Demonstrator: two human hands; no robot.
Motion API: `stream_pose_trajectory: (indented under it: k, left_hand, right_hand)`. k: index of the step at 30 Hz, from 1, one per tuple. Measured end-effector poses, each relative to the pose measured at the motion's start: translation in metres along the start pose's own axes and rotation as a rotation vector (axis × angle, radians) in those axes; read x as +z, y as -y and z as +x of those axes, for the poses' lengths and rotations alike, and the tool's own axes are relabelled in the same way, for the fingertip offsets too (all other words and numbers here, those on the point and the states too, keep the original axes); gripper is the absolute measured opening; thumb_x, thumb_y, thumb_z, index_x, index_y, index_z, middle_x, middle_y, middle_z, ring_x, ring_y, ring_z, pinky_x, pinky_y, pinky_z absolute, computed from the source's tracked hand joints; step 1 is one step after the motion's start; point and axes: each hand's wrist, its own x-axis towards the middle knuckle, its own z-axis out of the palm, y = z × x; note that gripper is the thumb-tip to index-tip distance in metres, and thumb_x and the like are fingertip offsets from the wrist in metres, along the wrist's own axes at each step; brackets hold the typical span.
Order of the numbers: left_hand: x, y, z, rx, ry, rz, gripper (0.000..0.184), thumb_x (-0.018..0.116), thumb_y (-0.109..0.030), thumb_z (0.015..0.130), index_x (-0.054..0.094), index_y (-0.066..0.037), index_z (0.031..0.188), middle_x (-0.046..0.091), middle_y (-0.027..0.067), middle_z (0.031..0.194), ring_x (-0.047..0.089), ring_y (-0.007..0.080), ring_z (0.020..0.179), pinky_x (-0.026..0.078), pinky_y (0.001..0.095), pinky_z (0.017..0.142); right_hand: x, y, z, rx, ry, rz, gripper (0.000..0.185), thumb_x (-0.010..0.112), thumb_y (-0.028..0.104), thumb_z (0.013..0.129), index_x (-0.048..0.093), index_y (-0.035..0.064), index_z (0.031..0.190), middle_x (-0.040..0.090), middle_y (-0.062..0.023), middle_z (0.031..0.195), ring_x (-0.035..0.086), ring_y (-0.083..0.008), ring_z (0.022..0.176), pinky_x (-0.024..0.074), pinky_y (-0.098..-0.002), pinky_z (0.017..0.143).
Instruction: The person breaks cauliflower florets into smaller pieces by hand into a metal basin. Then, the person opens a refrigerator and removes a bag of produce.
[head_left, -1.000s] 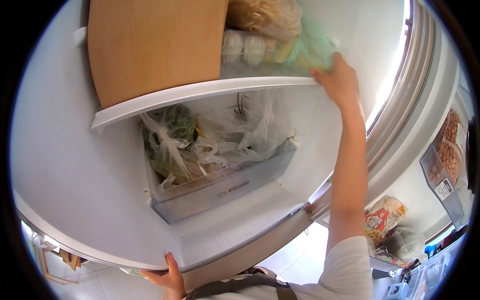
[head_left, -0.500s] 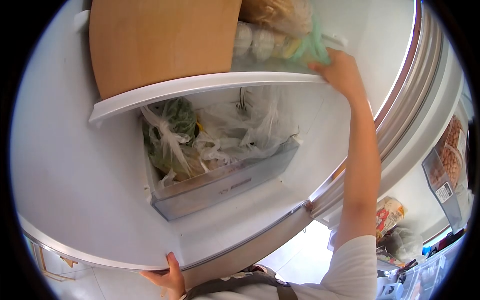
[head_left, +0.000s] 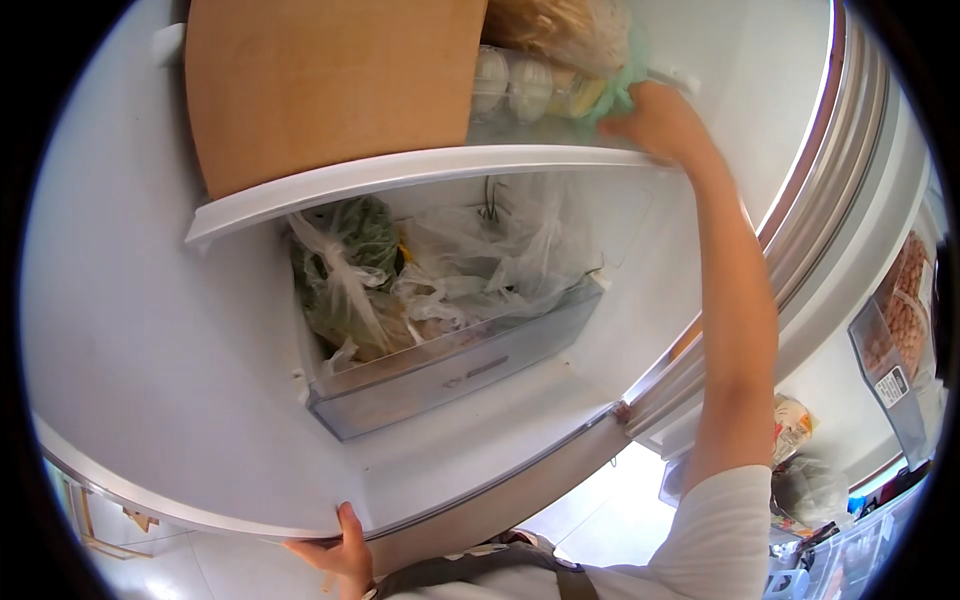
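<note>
My right hand (head_left: 655,125) reaches to the right end of the upper fridge shelf, its fingers curled at a green plastic bag (head_left: 628,82). The fingertips are partly blurred against the bag. Beside the bag lie a clear pack of eggs (head_left: 528,90) and a brownish clear-wrapped bundle (head_left: 560,35). At the bottom, my left hand (head_left: 345,555) grips the fridge's front edge (head_left: 250,527), thumb up on the inner side and fingers below. Under the shelf (head_left: 400,165), a drawer (head_left: 460,380) holds knotted plastic bags, one with green leaves (head_left: 365,240).
A large tan board or box (head_left: 330,90) fills the shelf's left part. The open fridge door (head_left: 800,330) stands at right, its racks carrying a container of brown round items (head_left: 905,310) and several packets. Below right is a clear bin (head_left: 850,560).
My right hand has shifted slightly left and up along the shelf, and the green bag is bunched further back. My left hand keeps its place on the edge.
</note>
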Motion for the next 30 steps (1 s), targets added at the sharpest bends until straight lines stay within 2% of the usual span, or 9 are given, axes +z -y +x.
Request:
stream_pose_trajectory:
  k: [6, 9, 12, 15, 18, 21, 24, 27, 30]
  left_hand:
    - [0.002, 0.001, -0.001, -0.016, -0.024, 0.004, 0.067, 0.072, -0.005, 0.071, 0.028, 0.007, 0.12, 0.043, 0.0202, 0.113, 0.049, 0.0261, 0.099, 0.043, 0.0386, 0.084]
    - [0.002, 0.001, 0.0, 0.014, -0.023, 0.03, 0.066, 0.072, -0.005, 0.07, 0.029, 0.007, 0.119, 0.043, 0.0197, 0.111, 0.049, 0.0263, 0.097, 0.043, 0.0385, 0.084]
    - [0.003, -0.004, 0.0, -0.008, -0.026, 0.028, 0.063, 0.072, -0.005, 0.069, 0.031, 0.007, 0.116, 0.043, 0.0191, 0.108, 0.049, 0.0261, 0.096, 0.043, 0.0385, 0.083]
    - [0.006, -0.012, 0.001, -0.048, -0.037, -0.008, 0.062, 0.073, -0.006, 0.069, 0.032, 0.006, 0.113, 0.044, 0.0186, 0.106, 0.049, 0.0258, 0.096, 0.043, 0.0385, 0.082]
    - [0.005, -0.013, 0.003, -0.03, -0.04, 0.018, 0.061, 0.073, -0.008, 0.069, 0.033, 0.006, 0.112, 0.044, 0.0187, 0.106, 0.048, 0.0256, 0.096, 0.043, 0.0383, 0.082]
    - [0.006, -0.014, 0.003, -0.014, -0.049, 0.029, 0.06, 0.072, -0.008, 0.069, 0.033, 0.006, 0.113, 0.043, 0.0187, 0.107, 0.048, 0.0251, 0.096, 0.042, 0.038, 0.083]
    - [0.008, -0.009, 0.003, -0.005, -0.05, 0.01, 0.059, 0.068, -0.006, 0.072, 0.032, 0.006, 0.117, 0.043, 0.0182, 0.11, 0.047, 0.0246, 0.098, 0.041, 0.0372, 0.085]
    - [0.005, -0.001, 0.002, -0.007, -0.029, -0.012, 0.059, 0.063, -0.002, 0.074, 0.032, 0.005, 0.124, 0.044, 0.0171, 0.115, 0.047, 0.0241, 0.1, 0.04, 0.0358, 0.087]
    - [0.004, -0.001, 0.002, 0.005, -0.034, -0.005, 0.059, 0.063, -0.002, 0.074, 0.032, 0.005, 0.124, 0.045, 0.0169, 0.115, 0.048, 0.0238, 0.1, 0.041, 0.0354, 0.087]
  right_hand:
    - [-0.004, 0.013, -0.01, 0.097, 0.021, -0.032, 0.043, 0.066, 0.037, 0.072, 0.062, -0.0036, 0.085, 0.062, -0.02, 0.081, 0.06, -0.0322, 0.077, 0.0451, -0.0384, 0.069]
    - [0.003, 0.007, -0.013, 0.058, -0.068, -0.004, 0.039, 0.069, 0.034, 0.071, 0.062, -0.0012, 0.087, 0.064, -0.0159, 0.08, 0.062, -0.03, 0.074, 0.0484, -0.0395, 0.068]
    - [0.0, 0.001, -0.024, 0.071, -0.115, 0.35, 0.039, 0.07, 0.032, 0.071, 0.063, -0.0004, 0.091, 0.064, -0.0138, 0.082, 0.062, -0.0288, 0.074, 0.0484, -0.038, 0.067]
    - [0.0, 0.005, -0.035, -0.009, -0.904, 0.233, 0.037, 0.07, 0.03, 0.072, 0.063, 0.0007, 0.093, 0.064, -0.0121, 0.083, 0.062, -0.0272, 0.072, 0.0482, -0.0357, 0.065]
    - [-0.012, 0.024, -0.051, -0.008, -0.837, 0.567, 0.03, 0.067, 0.028, 0.075, 0.064, 0.0026, 0.091, 0.064, -0.011, 0.083, 0.061, -0.0274, 0.07, 0.0479, -0.0345, 0.064]
    - [0.006, 0.024, -0.036, -0.066, -0.558, 0.464, 0.03, 0.065, 0.027, 0.077, 0.063, -0.0011, 0.086, 0.063, -0.0119, 0.076, 0.06, -0.0254, 0.065, 0.0479, -0.0338, 0.062]
    - [0.002, 0.025, -0.015, 0.193, -0.085, 0.303, 0.035, 0.064, 0.032, 0.077, 0.064, 0.0005, 0.091, 0.062, -0.006, 0.075, 0.058, -0.0145, 0.063, 0.0469, -0.0297, 0.058]
    - [-0.006, 0.034, -0.007, 0.25, 0.022, 0.524, 0.037, 0.064, 0.034, 0.074, 0.062, -0.0017, 0.084, 0.06, -0.0071, 0.071, 0.057, -0.0143, 0.059, 0.0458, -0.0312, 0.053]
    - [0.003, 0.033, 0.004, 0.184, -0.03, 0.664, 0.036, 0.065, 0.032, 0.072, 0.062, -0.0026, 0.082, 0.058, -0.0067, 0.069, 0.056, -0.0147, 0.059, 0.0443, -0.0301, 0.05]
